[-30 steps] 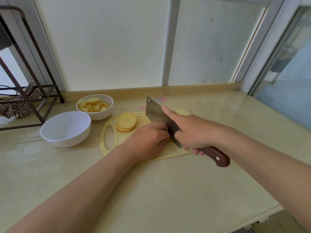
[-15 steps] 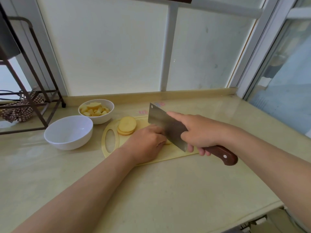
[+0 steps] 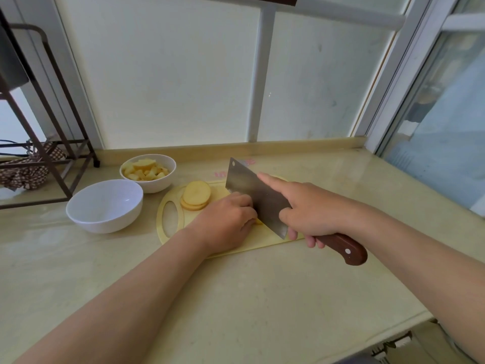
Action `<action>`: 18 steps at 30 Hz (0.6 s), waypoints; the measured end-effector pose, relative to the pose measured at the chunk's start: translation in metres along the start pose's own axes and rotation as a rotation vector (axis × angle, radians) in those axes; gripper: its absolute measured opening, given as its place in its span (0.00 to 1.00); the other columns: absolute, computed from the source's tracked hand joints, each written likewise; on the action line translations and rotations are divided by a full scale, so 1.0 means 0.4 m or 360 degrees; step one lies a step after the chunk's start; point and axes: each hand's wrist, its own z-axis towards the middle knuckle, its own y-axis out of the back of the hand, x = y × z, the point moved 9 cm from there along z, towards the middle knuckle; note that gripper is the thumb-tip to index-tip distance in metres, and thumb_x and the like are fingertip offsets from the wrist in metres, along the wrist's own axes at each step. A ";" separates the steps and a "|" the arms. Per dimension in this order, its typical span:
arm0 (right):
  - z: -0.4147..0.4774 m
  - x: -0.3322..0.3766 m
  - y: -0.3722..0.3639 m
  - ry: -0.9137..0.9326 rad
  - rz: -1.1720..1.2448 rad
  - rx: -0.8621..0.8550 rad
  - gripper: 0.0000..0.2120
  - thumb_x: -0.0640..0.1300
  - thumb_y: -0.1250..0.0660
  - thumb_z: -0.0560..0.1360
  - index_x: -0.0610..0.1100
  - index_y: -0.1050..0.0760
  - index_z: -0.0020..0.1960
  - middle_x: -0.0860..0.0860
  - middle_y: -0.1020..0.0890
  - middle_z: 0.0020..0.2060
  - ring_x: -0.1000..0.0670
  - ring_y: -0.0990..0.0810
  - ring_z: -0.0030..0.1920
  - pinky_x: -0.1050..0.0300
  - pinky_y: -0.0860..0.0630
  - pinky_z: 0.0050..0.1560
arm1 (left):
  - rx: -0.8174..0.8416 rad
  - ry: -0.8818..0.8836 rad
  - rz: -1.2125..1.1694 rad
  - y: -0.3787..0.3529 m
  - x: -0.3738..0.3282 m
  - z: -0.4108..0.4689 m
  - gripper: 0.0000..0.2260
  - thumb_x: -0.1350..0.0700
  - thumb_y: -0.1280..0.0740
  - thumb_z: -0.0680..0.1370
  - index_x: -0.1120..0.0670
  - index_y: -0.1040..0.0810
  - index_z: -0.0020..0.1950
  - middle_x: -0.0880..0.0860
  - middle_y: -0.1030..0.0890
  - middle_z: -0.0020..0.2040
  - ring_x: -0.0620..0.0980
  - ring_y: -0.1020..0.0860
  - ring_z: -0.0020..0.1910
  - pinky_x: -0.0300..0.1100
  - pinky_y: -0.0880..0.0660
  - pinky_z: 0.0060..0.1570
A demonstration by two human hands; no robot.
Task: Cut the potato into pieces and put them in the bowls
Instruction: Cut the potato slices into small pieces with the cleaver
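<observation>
- Little had moved since the earlier frames: the knife [image 3: 252,195] and both hands sat almost where they had been half a second before, and only the view had shifted slightly.
- Slicing was the step in hand. The blade stood on edge over the cutting board [image 3: 262,241], its flat touching the knuckles of the left hand [image 3: 225,219].
- The left hand lay palm down on the board with its fingers curled over the potato [image 3: 258,221]. Only a yellow sliver of it showed beside the blade, so how much remained uncut could not be told.
- The right hand [image 3: 312,214] was wrapped round the brown handle at the near right, with its forefinger stretched out straight along the blade towards the far tip.
- A short stack of round slices [image 3: 196,194] lay on the far left part of the board, just left of the blade and apart from the left hand.
- On the counter [image 3: 236,298] the far bowl [image 3: 162,183] held cut pieces [image 3: 144,170], while the near bowl [image 3: 99,224], left of the board, held nothing.
- By my judgement the task was about half done. The next move called for a straight press down through the potato, with the left fingertips tucked back behind the knuckles.
- After that, the slices needed cutting smaller and carrying to the near bowl.
</observation>
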 end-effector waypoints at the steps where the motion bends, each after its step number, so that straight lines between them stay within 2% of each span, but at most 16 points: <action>1: -0.001 0.000 0.000 0.0000 -0.0008 0.0003 0.43 0.38 0.45 0.79 0.77 0.57 0.78 0.42 0.15 0.42 0.48 0.20 0.26 0.52 0.18 0.30 | 0.0001 -0.0004 0.0000 0.000 -0.001 0.000 0.14 0.55 0.40 0.78 0.57 0.17 0.42 0.53 0.21 0.42 0.54 0.24 0.41 0.47 0.24 0.39; 7: -0.012 -0.007 -0.002 -0.0010 -0.0035 0.0028 0.44 0.37 0.46 0.78 0.78 0.57 0.77 0.42 0.15 0.42 0.48 0.20 0.26 0.50 0.17 0.30 | -0.0009 -0.0029 -0.0005 0.001 0.000 0.002 0.13 0.56 0.40 0.78 0.58 0.17 0.41 0.54 0.21 0.42 0.54 0.24 0.41 0.47 0.24 0.40; 18: 0.008 0.004 -0.028 -0.0026 -0.0084 0.0077 0.44 0.37 0.46 0.79 0.78 0.60 0.77 0.42 0.16 0.42 0.48 0.20 0.25 0.53 0.19 0.29 | -0.0003 -0.0029 -0.0007 -0.001 0.001 0.001 0.14 0.56 0.40 0.77 0.59 0.16 0.41 0.55 0.20 0.40 0.55 0.23 0.40 0.48 0.23 0.39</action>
